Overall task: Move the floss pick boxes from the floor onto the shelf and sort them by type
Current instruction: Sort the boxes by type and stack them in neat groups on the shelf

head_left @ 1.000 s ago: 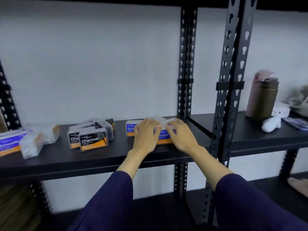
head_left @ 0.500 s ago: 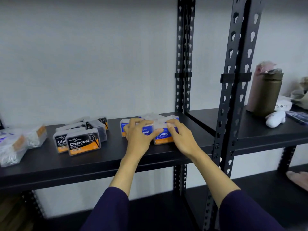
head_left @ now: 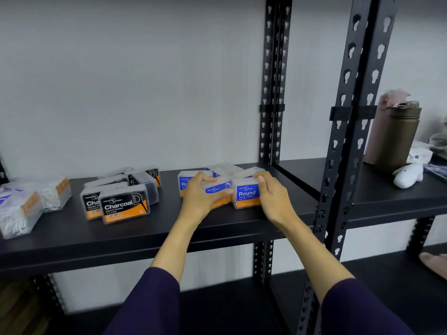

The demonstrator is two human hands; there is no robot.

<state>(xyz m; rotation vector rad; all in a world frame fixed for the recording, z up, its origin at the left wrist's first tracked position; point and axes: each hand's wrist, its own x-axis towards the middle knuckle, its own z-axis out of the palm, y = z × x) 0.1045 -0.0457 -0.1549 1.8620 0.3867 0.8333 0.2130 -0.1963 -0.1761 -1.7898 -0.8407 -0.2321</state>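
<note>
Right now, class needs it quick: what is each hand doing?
Left hand: grips a blue Round floss box on the shelf.
Right hand: grips the front Round floss box.

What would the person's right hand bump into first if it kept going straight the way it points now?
The right hand already holds a blue Round box. Pushed onward and leftward, that box would probably meet the neighbouring box in the left hand; depth is unclear.

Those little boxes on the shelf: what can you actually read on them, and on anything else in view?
"Charcoal Dental Flosser": front black box.
"Cha…": black box behind it, rest hidden.
"Round Dental Flosser": blue box gripped by the right hand.
"Ro…": blue box behind the left hand.
Brand lines and orange strips: too small.
Left clear boxes: blurred.
</note>
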